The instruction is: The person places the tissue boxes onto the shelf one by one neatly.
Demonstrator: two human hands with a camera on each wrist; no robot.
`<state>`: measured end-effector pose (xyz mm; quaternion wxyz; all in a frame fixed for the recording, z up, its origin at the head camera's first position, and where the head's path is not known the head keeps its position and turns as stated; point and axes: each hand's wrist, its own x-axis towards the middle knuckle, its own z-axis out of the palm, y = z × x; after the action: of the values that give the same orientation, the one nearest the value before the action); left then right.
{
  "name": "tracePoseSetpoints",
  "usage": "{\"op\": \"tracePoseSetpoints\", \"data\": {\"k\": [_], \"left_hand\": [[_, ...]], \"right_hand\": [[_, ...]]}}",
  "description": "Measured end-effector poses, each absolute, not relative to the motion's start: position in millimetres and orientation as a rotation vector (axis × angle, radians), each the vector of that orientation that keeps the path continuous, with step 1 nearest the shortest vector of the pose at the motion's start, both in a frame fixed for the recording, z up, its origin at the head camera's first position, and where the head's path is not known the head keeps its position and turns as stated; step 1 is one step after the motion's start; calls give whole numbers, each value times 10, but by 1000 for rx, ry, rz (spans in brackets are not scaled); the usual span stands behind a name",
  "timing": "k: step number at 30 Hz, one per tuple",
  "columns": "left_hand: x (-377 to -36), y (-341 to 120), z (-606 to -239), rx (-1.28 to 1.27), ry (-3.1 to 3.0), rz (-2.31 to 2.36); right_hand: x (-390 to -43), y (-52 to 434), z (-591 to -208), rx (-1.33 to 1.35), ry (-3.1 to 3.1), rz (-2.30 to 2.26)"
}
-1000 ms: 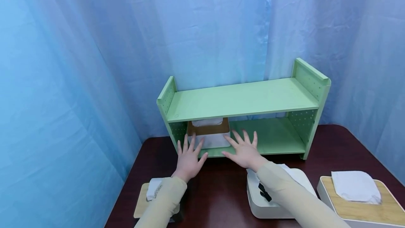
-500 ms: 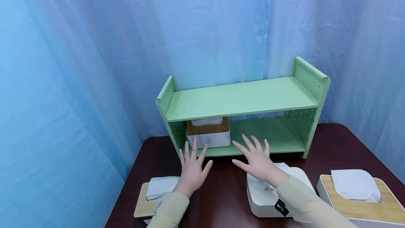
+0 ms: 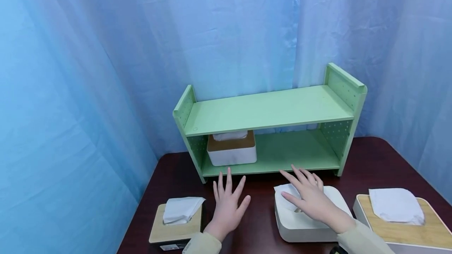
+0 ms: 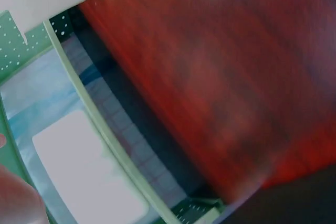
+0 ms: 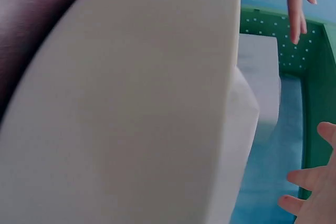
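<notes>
In the head view a white tissue box with a brown lid stands on the lower left of a green two-tier shelf. My left hand is in front of it above the table, fingers spread and holding nothing. My right hand is over a white tissue box, its fingers extended and spread, overlapping the tissue on that box. The right wrist view shows the white box large and close, with the right fingers at the right edge.
A small tissue box with a wooden lid sits at the front left of the dark red table. Another wooden-lidded tissue box stands at the right. Blue curtains hang behind the shelf.
Both hands have drawn back from the box on the shelf toward the person. The right hand has also moved right, over the white box. The boxes stay where they were.
</notes>
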<state>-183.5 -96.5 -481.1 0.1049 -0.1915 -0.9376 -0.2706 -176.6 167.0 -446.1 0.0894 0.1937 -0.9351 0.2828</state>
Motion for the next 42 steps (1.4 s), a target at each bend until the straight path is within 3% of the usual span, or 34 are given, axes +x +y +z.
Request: {"op": "tracePoseSetpoints", "data": {"k": [12,21,32,42], "left_hand": [[-1660,-703,-4953,-616,-2765,-951],[-1558,-400,-4957,-620,-2877,-1207],[-1522,-29,-5023,-706,-2943,-1224],[-1572,12,-5148,-773,-2939,-1306]], "right_hand": [[-1586,2145,-4658,487,-2643,799],[-1476,2561,-4805,308,-2670,1022],[-1414,2627,-5066,356,-2667,1210],[-1448,2637,-5188,381,-2795,1199]]}}
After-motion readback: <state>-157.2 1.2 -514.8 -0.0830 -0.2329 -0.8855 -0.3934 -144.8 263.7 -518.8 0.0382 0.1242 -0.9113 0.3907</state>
